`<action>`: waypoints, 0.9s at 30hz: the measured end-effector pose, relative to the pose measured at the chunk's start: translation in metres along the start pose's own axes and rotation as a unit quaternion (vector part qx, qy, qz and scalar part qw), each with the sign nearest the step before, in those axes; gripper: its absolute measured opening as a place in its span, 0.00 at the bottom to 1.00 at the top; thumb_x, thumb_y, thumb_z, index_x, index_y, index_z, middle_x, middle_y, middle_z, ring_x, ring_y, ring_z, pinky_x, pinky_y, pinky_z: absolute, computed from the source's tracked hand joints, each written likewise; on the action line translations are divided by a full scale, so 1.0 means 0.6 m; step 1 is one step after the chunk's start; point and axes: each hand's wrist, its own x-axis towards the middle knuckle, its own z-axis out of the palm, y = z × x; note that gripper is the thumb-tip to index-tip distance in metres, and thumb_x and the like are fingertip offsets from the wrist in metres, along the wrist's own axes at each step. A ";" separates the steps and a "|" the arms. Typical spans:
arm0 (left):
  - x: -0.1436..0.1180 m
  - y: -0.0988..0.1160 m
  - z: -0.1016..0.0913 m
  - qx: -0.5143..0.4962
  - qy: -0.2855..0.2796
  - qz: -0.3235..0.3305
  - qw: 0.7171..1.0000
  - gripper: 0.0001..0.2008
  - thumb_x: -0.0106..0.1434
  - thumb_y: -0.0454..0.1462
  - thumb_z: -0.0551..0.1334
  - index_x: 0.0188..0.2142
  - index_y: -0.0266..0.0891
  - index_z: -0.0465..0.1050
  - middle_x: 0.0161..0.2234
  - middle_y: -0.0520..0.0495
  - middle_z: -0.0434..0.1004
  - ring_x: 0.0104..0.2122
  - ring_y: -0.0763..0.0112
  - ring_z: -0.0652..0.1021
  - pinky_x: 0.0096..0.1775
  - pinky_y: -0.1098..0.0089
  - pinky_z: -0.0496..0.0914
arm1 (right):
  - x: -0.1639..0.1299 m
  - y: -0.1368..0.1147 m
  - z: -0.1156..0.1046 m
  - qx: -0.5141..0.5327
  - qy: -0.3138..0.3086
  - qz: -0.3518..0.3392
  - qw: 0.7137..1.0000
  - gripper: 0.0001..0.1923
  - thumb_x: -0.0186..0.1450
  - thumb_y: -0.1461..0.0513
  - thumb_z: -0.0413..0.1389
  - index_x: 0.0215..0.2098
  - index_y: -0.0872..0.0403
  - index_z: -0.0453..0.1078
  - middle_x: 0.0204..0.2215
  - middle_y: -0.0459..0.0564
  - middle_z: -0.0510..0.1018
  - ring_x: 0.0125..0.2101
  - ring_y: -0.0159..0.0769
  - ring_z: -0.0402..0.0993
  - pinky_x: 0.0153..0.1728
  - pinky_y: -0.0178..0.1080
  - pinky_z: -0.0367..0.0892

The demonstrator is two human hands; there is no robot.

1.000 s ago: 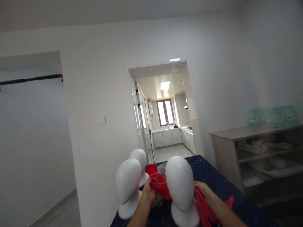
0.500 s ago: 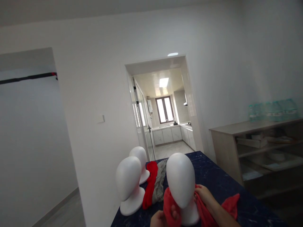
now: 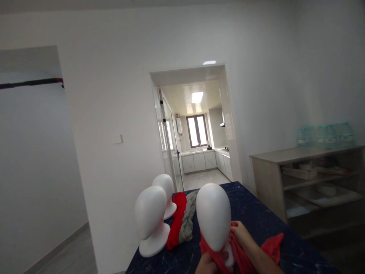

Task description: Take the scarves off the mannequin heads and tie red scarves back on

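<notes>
A white mannequin head stands upright on the near part of the table. Round its neck runs a coral-red scarf, one end of which lies out to the right on the tabletop. My left hand grips the scarf low in front of the neck, its fingers partly behind the cloth. On the other side, my right hand holds the scarf close to the neck, fingers closed and partly hidden. A bright red scarf and a grey scarf lie side by side to the left.
Two more white mannequin heads, a nearer one and a farther one, stand at the table's left edge. Dark blue marbled cloth covers the table. A wooden shelf unit with plastic bottles on top is at right.
My left hand has moved right, drawing the coral-red scarf across the front of the neck. My right hand stays beside the neck. The view has shifted slightly.
</notes>
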 end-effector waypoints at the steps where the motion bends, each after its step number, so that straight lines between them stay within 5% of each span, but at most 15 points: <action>1: 0.005 0.000 -0.004 0.008 0.018 0.007 1.000 0.17 0.45 0.41 0.78 0.36 0.37 0.85 0.36 0.40 0.88 0.43 0.46 0.85 0.50 0.53 0.78 | -0.005 -0.002 0.001 0.002 -0.005 0.002 1.000 0.15 0.47 0.65 0.61 0.33 0.48 0.66 0.14 0.40 0.71 0.15 0.34 0.69 0.19 0.35 0.67; 9: 0.022 -0.015 -0.050 0.082 0.046 0.071 0.993 0.19 0.41 0.37 0.80 0.36 0.37 0.85 0.40 0.39 0.88 0.41 0.50 0.85 0.46 0.57 0.77 | -0.042 -0.014 -0.020 -0.027 -0.031 0.007 0.999 0.11 0.49 0.60 0.61 0.31 0.49 0.67 0.20 0.46 0.76 0.18 0.36 0.73 0.25 0.39 0.72; 14: 0.022 -0.014 -0.039 0.067 0.057 0.081 0.993 0.15 0.46 0.37 0.77 0.35 0.36 0.86 0.35 0.40 0.88 0.34 0.54 0.85 0.40 0.59 0.77 | -0.075 -0.001 -0.041 -0.116 0.024 -0.080 0.990 0.13 0.50 0.55 0.65 0.28 0.48 0.67 0.22 0.44 0.77 0.26 0.40 0.76 0.29 0.39 0.68; 19: 0.017 -0.007 -0.030 0.057 0.044 0.102 0.992 0.10 0.52 0.37 0.71 0.34 0.36 0.86 0.29 0.42 0.87 0.30 0.56 0.84 0.35 0.63 0.75 | -0.112 0.009 -0.023 -0.267 -0.020 -0.224 0.937 0.08 0.58 0.53 0.59 0.30 0.47 0.69 0.28 0.47 0.83 0.34 0.45 0.80 0.36 0.40 0.68; 27: 0.008 0.004 -0.020 0.068 0.022 0.107 0.992 0.14 0.47 0.37 0.75 0.35 0.36 0.87 0.30 0.42 0.88 0.28 0.57 0.84 0.37 0.62 0.76 | -0.142 0.008 -0.014 -0.277 -0.059 -0.248 0.926 0.04 0.58 0.58 0.58 0.32 0.45 0.69 0.29 0.46 0.83 0.32 0.44 0.80 0.36 0.39 0.68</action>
